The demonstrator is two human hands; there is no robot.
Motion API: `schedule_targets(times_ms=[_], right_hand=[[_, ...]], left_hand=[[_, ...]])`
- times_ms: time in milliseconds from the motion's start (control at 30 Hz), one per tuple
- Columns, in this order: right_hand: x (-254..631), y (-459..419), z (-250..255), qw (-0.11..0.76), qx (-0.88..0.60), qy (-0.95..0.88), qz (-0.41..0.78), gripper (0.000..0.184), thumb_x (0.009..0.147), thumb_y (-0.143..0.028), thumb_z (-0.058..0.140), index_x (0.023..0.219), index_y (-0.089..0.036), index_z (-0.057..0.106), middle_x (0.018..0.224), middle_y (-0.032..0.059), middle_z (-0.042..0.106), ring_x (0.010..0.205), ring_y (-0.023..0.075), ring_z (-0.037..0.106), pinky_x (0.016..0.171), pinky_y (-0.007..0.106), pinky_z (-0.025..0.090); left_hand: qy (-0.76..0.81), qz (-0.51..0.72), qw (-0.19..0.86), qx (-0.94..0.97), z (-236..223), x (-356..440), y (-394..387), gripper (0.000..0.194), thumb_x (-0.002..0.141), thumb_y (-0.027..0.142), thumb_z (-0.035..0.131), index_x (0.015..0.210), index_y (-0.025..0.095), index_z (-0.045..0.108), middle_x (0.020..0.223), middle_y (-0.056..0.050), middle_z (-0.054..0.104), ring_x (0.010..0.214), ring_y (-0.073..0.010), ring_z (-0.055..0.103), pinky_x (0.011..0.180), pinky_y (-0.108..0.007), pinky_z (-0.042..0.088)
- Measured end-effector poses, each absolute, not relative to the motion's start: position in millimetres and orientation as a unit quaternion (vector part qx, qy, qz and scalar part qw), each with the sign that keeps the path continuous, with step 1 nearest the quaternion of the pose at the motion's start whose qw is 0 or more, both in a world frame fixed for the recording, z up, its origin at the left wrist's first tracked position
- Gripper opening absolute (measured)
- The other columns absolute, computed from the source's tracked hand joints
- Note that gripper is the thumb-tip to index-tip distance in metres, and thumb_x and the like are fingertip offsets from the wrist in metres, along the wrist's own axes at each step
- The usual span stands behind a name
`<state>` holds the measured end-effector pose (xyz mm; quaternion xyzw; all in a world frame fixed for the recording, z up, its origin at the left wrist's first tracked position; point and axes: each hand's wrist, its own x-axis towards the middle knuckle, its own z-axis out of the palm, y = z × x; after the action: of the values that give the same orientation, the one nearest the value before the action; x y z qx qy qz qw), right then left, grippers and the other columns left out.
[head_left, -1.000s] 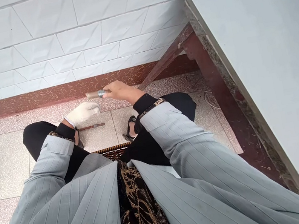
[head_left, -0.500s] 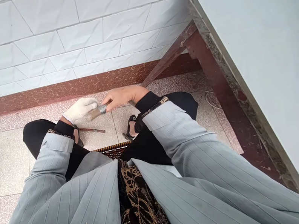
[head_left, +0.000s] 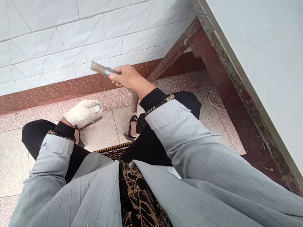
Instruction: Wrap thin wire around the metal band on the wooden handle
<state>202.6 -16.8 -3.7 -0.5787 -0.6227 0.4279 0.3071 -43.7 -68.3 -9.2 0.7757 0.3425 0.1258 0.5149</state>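
Observation:
My right hand (head_left: pixel 128 78), bare, is closed round the handle of a short stick-like tool. It looks like a brush (head_left: pixel 99 68), with a flat tan head bound in grey wire; its head points up and left, raised in front of the wall. Lower and to the left, my left hand (head_left: pixel 84 110) wears a white knit glove. Its fingers are curled with the thumb against them, and what they hold, if anything, is hidden. Beneath the glove, a thin brown stick (head_left: pixel 92 122) with a wire-wrapped part lies on the floor near my left shoe.
A white-tiled wall (head_left: pixel 82 32) with a reddish skirting (head_left: pixel 21 97) runs ahead. On the right stands a pale-topped table (head_left: pixel 269 51) with a dark red frame (head_left: pixel 215 79). A brownish post-like piece (head_left: pixel 134 100) shows below my right wrist. Loose cord (head_left: pixel 215 102) lies on the floor.
My right hand has lifted the tool up and away from the gloved hand, so its head now tilts up. The left hand stays nearly in place, its fingers curled.

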Motion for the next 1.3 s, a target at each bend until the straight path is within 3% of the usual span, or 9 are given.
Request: schedule_targets(times_ms=[200, 433, 567, 700, 900, 967, 1100, 1200, 1300], right_hand=[[193, -21, -16, 0.047, -0.547, -0.788, 0.279, 0.029, 0.09, -0.033, 0.068, 0.109, -0.013, 0.078, 0.09, 0.0082, 0.07, 0.082, 0.0197, 0.06, 0.072, 0.032, 0.039], [191, -30, -13, -0.112, -0.365, -0.824, 0.419, 0.031, 0.087, -0.033, 0.068, 0.111, -0.018, 0.08, 0.08, 0.0021, 0.07, 0.072, 0.0156, 0.057, 0.068, 0.029, 0.038], [192, -29, -13, -0.101, -0.285, -0.796, 0.524, 0.038, 0.086, -0.038, 0.069, 0.117, -0.017, 0.078, 0.076, 0.0003, 0.069, 0.067, 0.0129, 0.056, 0.066, 0.026, 0.04], [197, -31, 0, -0.04, -0.253, -0.794, 0.552, 0.03, 0.086, -0.039, 0.072, 0.106, -0.018, 0.078, 0.068, -0.0021, 0.064, 0.063, 0.0107, 0.055, 0.062, 0.023, 0.04], [197, -33, 12, 0.244, -0.411, -0.707, 0.521, 0.027, 0.093, -0.043, 0.068, 0.093, -0.016, 0.072, 0.074, 0.0024, 0.067, 0.063, 0.011, 0.055, 0.062, 0.024, 0.044], [196, -29, 5, 0.289, -0.484, -0.67, 0.483, 0.028, 0.097, -0.042, 0.064, 0.091, -0.015, 0.07, 0.075, 0.0041, 0.066, 0.063, 0.0117, 0.055, 0.061, 0.025, 0.044], [194, -21, -11, 0.226, -0.571, -0.69, 0.384, 0.026, 0.093, -0.039, 0.068, 0.095, -0.013, 0.072, 0.078, 0.0073, 0.065, 0.073, 0.0181, 0.058, 0.066, 0.03, 0.044], [191, -23, -14, 0.1, -0.571, -0.754, 0.31, 0.026, 0.088, -0.036, 0.072, 0.098, -0.013, 0.075, 0.085, 0.0104, 0.067, 0.084, 0.0239, 0.061, 0.072, 0.034, 0.042], [188, -29, -12, -0.033, -0.515, -0.807, 0.287, 0.021, 0.088, -0.032, 0.072, 0.094, -0.013, 0.078, 0.085, 0.0106, 0.068, 0.083, 0.0234, 0.061, 0.071, 0.034, 0.039]], left_hand=[[0.353, 0.132, 0.503, 0.778, -1, -47, -68, 0.03, 0.091, 0.041, 0.055, 0.083, 0.014, 0.066, 0.076, -0.001, 0.062, 0.069, -0.0106, 0.053, 0.07, -0.025, 0.043], [0.454, 0.18, 0.424, 0.763, 4, -56, -63, 0.024, 0.088, 0.035, 0.052, 0.085, 0.014, 0.065, 0.068, 0.002, 0.055, 0.065, -0.0104, 0.048, 0.065, -0.026, 0.041], [0.484, 0.177, 0.395, 0.761, 1, -56, -58, 0.022, 0.088, 0.032, 0.051, 0.084, 0.014, 0.064, 0.068, 0.001, 0.054, 0.066, -0.0113, 0.048, 0.067, -0.027, 0.041], [0.486, 0.186, 0.404, 0.752, -6, -54, -56, 0.02, 0.088, 0.03, 0.051, 0.082, 0.015, 0.062, 0.069, 0.001, 0.055, 0.066, -0.0112, 0.046, 0.065, -0.027, 0.039], [0.432, 0.169, 0.53, 0.71, -18, -43, -65, 0.023, 0.095, 0.035, 0.051, 0.085, 0.016, 0.061, 0.063, 0.003, 0.048, 0.054, -0.0088, 0.039, 0.056, -0.024, 0.034], [0.392, 0.16, 0.559, 0.713, -19, -38, -70, 0.025, 0.096, 0.035, 0.05, 0.085, 0.016, 0.062, 0.064, 0.002, 0.049, 0.055, -0.009, 0.04, 0.056, -0.024, 0.034], [0.361, 0.131, 0.561, 0.734, -19, -34, -76, 0.026, 0.094, 0.037, 0.053, 0.081, 0.016, 0.061, 0.068, 0.0, 0.052, 0.06, -0.0102, 0.045, 0.06, -0.024, 0.038], [0.367, 0.114, 0.54, 0.749, -17, -34, -78, 0.025, 0.091, 0.038, 0.055, 0.078, 0.017, 0.06, 0.069, 0.0, 0.055, 0.062, -0.0112, 0.049, 0.063, -0.025, 0.04], [0.392, 0.115, 0.5, 0.764, -14, -37, -76, 0.024, 0.089, 0.036, 0.053, 0.075, 0.017, 0.058, 0.069, 0.001, 0.055, 0.065, -0.0117, 0.049, 0.065, -0.026, 0.04]])
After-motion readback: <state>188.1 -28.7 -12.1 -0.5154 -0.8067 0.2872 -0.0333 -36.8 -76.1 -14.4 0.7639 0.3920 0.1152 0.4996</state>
